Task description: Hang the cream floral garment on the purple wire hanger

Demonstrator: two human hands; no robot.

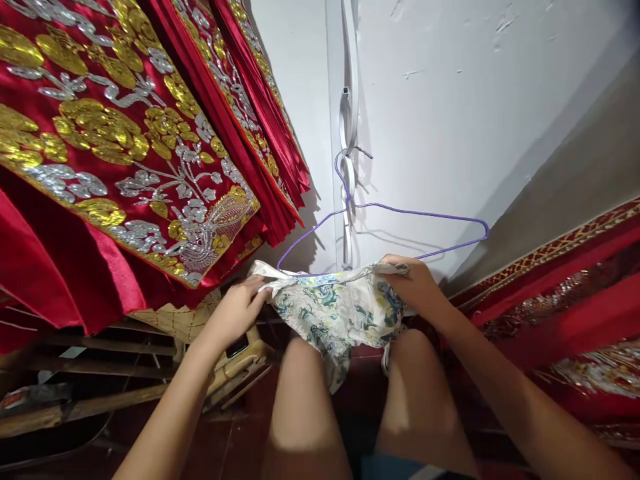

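Note:
A white garment with a green and blue floral print [333,310] hangs between my hands, above my knees. Its upper edge lies over the lower bar of a purple wire hanger [425,214], which is hooked on a white metal rack by the wall. At the garment's left end, my left hand [243,307] pinches the cloth near a thin white strap or tie. My right hand [413,283] grips the top edge towards the right end, with the fingers partly behind the fabric. The hanger's right arm stretches out bare beyond my right hand.
Red satin cloths with gold and silver sequins [100,133] hang at the upper left. More red embroidered cloth [575,313] is at the right. The white rack [346,133] stands against a pale wall [450,100]. A wooden chair [240,363] is at lower left.

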